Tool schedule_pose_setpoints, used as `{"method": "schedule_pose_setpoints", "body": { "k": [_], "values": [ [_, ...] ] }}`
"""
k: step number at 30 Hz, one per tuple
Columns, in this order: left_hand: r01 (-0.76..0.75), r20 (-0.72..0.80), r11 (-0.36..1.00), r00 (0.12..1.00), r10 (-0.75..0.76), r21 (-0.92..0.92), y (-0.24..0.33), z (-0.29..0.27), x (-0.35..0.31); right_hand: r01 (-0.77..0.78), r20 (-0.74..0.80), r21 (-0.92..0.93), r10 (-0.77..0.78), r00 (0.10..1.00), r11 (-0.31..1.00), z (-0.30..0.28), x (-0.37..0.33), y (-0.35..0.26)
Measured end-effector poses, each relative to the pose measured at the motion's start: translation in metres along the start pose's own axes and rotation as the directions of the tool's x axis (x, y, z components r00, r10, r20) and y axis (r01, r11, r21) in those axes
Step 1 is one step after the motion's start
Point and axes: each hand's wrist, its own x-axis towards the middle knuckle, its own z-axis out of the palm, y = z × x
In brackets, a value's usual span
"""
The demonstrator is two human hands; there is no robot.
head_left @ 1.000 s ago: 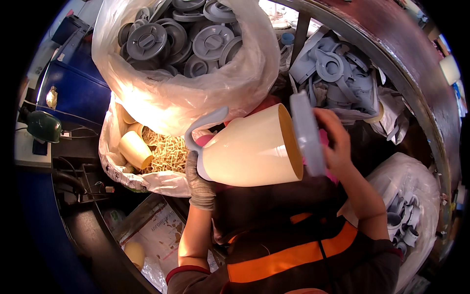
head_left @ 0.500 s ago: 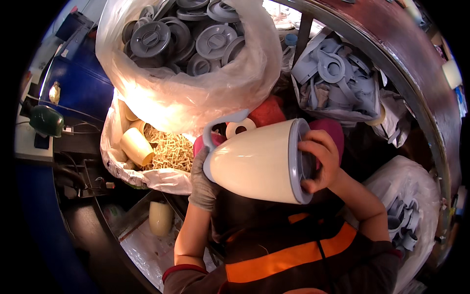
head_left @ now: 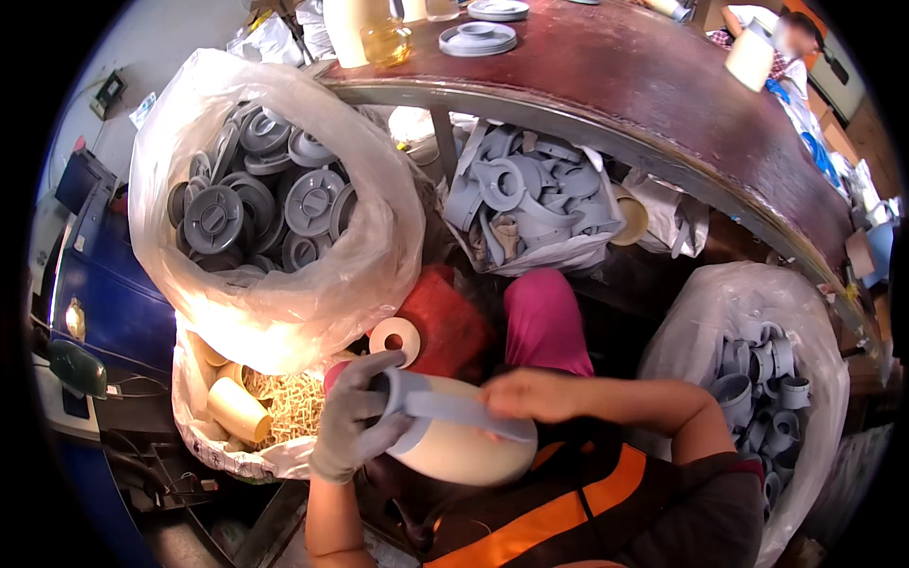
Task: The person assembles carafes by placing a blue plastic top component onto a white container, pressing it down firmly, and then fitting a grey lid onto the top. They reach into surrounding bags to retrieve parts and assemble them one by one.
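A cream jug [head_left: 459,459] with a grey collar [head_left: 401,386] and a grey strap handle [head_left: 459,409] lies tilted on its side in front of my body, handle uppermost. My left hand [head_left: 348,421], in a pale grey glove, grips the collar end, its fingers closed around the rim. Bare, my right hand [head_left: 525,393] is closed at the far part of the handle; its fingertips are partly hidden behind the handle. Just beyond the left glove is a cream ring-shaped roll [head_left: 395,341], beside red cloth [head_left: 445,317].
A large plastic bag [head_left: 379,256] holds round grey lids. Grey handle parts fill a lined box [head_left: 578,251], and grey collars a bag [head_left: 682,312] at right. Another bag [head_left: 194,431] holds cream cups and small pieces. Behind curves a dark red table [head_left: 615,66]; a person [head_left: 795,43] sits far right.
The jug has turned over, bringing its handle uppermost and its collar toward my left hand. My right hand has left the jug's wide grey-ringed end for the handle. My view has shifted toward the table.
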Motion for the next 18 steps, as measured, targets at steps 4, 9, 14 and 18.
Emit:
{"method": "schedule_pose_setpoints", "body": {
  "k": [4,9,14,18],
  "values": [
    [-0.074,-0.383,0.987,0.916,0.124,0.141,-0.002,0.014,0.012,-0.029,-0.515,-0.152,-0.054,0.856,0.988,0.017,-0.038,-0.043],
    [0.055,-0.335,0.998,0.941,-0.051,0.003,-0.022,0.025,0.009,0.364,-0.305,-0.884,-0.952,0.023,0.292,-0.025,-0.102,-0.140],
    [0.129,0.024,0.989,0.992,-0.127,-0.078,-0.039,0.075,-0.009,0.008,-0.312,-0.946,-0.900,-0.305,0.325,-0.144,-0.128,-0.219],
    [0.120,-0.230,0.978,0.970,-0.079,0.170,-0.074,0.052,-0.045,-0.598,-0.235,-0.798,-0.954,0.189,0.078,-0.294,-0.161,-0.257]
  ]
}}
